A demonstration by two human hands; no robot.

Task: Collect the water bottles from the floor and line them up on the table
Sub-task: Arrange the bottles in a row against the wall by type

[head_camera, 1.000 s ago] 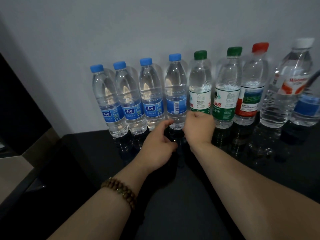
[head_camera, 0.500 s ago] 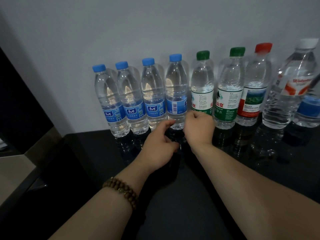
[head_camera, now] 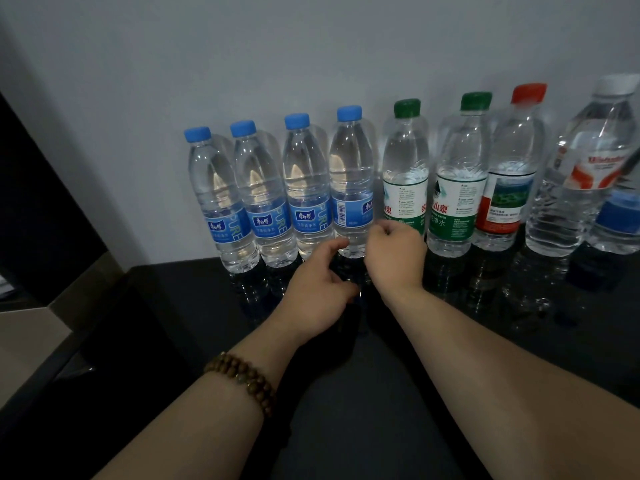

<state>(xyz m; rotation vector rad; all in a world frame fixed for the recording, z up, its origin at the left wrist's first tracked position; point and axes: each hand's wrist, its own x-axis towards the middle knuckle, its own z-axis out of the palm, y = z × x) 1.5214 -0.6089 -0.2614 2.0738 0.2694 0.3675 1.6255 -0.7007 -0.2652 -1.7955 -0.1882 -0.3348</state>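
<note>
1 wide-angle camera, worn on the head, looked forward and down from close above the black bench (head_camera: 346,427). It faced the grey wall (head_camera: 311,57), with the row of water bottles (head_camera: 349,188) near, across the frame's middle.

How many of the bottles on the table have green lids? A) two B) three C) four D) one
A: only two lids are green. The first green-capped bottle and the second green-capped bottle stand side by side, just left of the red-capped bottle.
</note>
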